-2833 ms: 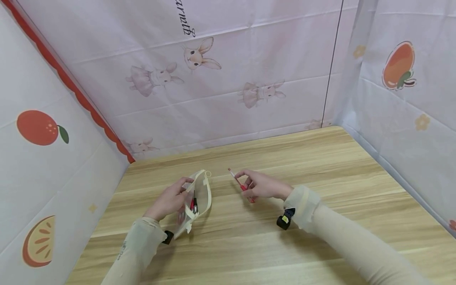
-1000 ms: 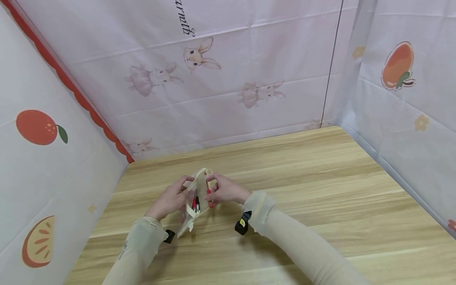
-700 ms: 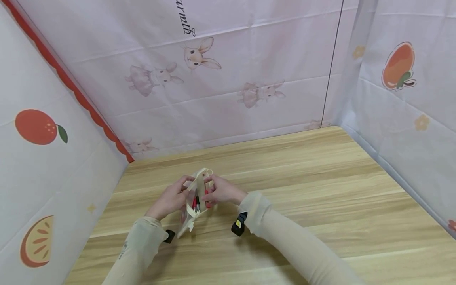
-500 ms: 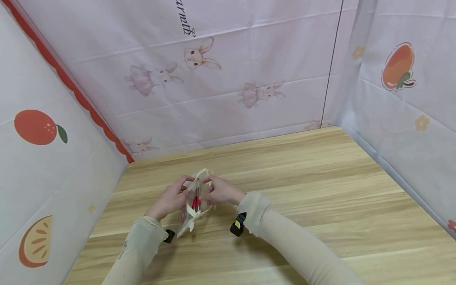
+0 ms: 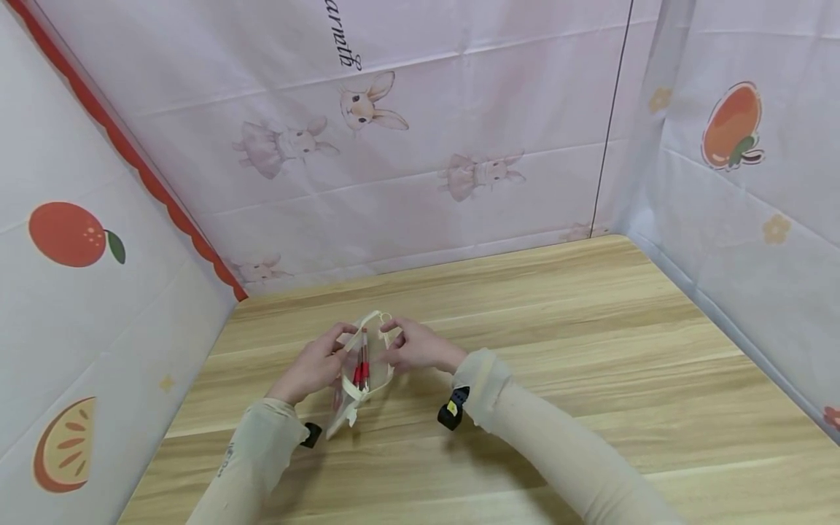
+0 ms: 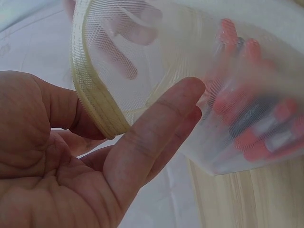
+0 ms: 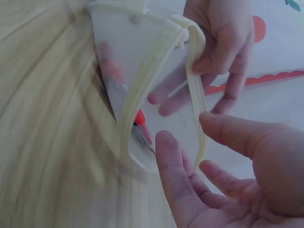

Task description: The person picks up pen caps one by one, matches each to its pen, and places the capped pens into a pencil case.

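A pale see-through mesh pouch (image 5: 348,415) with a cream zip edge stands tilted on the table, its mouth apart. My left hand (image 5: 316,370) pinches the zip edge (image 6: 97,95) between thumb and fingers. Inside lie several slim pen-like items (image 5: 364,372) with red grips and pale shafts. Red and black parts (image 6: 247,114) of them show through the mesh in the left wrist view. My right hand (image 5: 421,345) is at the opposite side of the mouth, fingers loose and holding nothing. Its fingertips reach over the opening (image 7: 161,142); whether they touch the rim I cannot tell.
A wood-grain table (image 5: 558,313) spreads around the pouch, mostly to its right. Printed cloth walls (image 5: 426,102) stand behind and at both sides. A small ring pull (image 5: 386,318) hangs at the pouch's far end.
My right hand brought a red pen-like item left from above the table into the pouch, let go of it, and drew back slightly right. My left hand stays on the pouch edge.
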`<state>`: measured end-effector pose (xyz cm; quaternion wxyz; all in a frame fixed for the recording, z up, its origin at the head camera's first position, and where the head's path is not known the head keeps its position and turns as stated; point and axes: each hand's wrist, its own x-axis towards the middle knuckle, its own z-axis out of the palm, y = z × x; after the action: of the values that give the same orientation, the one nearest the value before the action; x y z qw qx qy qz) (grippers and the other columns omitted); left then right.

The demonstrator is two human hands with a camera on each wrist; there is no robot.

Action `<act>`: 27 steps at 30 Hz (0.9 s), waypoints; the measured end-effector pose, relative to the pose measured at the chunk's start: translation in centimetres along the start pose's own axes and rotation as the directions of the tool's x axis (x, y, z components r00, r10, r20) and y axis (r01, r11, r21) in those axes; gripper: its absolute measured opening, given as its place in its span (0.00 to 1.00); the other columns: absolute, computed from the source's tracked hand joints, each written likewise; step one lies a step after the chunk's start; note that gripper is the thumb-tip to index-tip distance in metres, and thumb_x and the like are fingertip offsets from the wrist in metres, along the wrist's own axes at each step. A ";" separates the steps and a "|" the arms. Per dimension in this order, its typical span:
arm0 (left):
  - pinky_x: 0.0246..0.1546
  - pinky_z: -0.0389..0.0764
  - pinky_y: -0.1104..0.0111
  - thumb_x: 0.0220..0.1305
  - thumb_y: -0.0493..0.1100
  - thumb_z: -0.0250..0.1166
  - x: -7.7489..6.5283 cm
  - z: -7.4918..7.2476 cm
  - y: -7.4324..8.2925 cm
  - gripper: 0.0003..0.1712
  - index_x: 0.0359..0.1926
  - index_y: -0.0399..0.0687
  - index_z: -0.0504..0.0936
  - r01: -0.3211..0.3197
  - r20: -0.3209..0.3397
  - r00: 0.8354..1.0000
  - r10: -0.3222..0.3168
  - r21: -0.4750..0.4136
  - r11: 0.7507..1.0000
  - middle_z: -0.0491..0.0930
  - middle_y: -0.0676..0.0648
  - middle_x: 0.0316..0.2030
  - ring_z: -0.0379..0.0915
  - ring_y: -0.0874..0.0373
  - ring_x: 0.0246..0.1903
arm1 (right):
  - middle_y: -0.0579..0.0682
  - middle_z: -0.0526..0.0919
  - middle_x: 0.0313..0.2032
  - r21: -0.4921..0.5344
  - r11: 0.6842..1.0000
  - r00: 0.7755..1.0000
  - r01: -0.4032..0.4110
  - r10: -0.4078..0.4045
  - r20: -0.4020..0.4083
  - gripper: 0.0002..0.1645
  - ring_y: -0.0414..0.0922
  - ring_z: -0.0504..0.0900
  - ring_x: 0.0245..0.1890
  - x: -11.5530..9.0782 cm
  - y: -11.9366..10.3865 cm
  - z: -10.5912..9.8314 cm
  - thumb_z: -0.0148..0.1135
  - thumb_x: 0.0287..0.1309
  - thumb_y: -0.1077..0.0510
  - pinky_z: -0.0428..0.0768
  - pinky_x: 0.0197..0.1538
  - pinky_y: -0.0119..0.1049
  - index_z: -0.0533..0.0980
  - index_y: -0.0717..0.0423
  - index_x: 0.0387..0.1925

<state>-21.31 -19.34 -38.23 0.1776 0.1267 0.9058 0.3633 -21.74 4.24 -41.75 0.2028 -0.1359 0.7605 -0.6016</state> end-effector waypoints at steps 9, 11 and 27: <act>0.41 0.91 0.52 0.83 0.39 0.49 0.1 0.3 0.5 0.25 0.76 0.51 0.68 0.005 0.018 1.000 -0.005 -0.019 1.000 0.80 0.29 0.63 0.85 0.40 0.52 | 0.57 0.81 0.44 0.008 1.000 0.999 -0.006 0.006 -0.034 0.37 0.61 0.88 0.48 -1.7 0.5 -2.8 0.70 0.69 0.63 0.90 0.55 0.52 0.67 0.62 0.75; 0.40 0.91 0.53 0.83 0.38 0.49 0.1 0.4 0.6 0.25 0.76 0.50 0.67 0.004 0.021 1.000 -0.003 -0.025 1.000 0.79 0.28 0.63 0.85 0.41 0.51 | 0.58 0.80 0.45 0.016 1.000 0.999 -0.006 0.007 -0.039 0.37 0.58 0.88 0.46 -2.1 0.6 -3.5 0.70 0.70 0.63 0.90 0.55 0.51 0.67 0.61 0.75; 0.40 0.90 0.54 0.83 0.40 0.52 1.1 2.5 2.5 0.23 0.74 0.53 0.70 -0.037 0.032 0.999 0.038 -0.038 0.999 0.82 0.31 0.61 0.86 0.45 0.47 | 0.60 0.79 0.48 -0.025 1.000 0.998 -0.014 0.013 -0.053 0.36 0.60 0.87 0.50 -4.9 1.7 -7.3 0.67 0.73 0.60 0.90 0.54 0.46 0.64 0.61 0.76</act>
<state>-20.98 -15.60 -38.40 0.1879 0.1464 0.8932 0.3814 -20.82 13.11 -41.30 0.1848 -0.1172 0.7740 -0.5941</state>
